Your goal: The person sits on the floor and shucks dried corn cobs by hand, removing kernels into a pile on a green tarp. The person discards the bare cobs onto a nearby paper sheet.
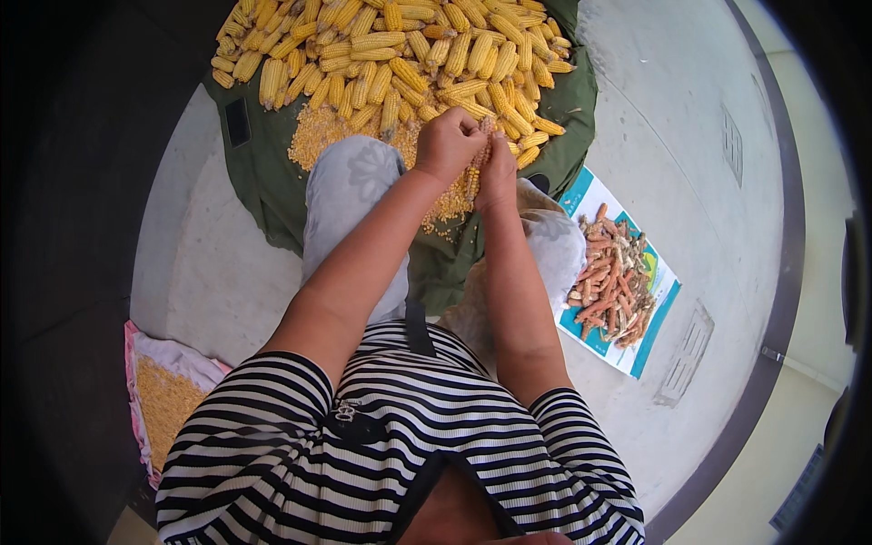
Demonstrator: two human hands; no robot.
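A partly shelled corn cob (474,178) stands between my two hands, its upper part bare and reddish, with yellow kernels left on the lower part. My right hand (497,174) is wrapped round its right side. My left hand (447,145) is closed in a fist, thumb and fingers pressed against the upper left of the cob. Loose kernels (318,136) lie heaped just beyond my knees, some of them right below the cob. Past them a large pile of husked yellow corn ears (391,54) covers a dark green sheet (259,173).
To the right, stripped cobs (613,282) are piled on a flat blue and white printed bag (647,356). A pink-edged white cloth (186,336) holds more loose kernels at lower left. Pale concrete floor (699,218) surrounds the sheet, with a dark curved border on the right.
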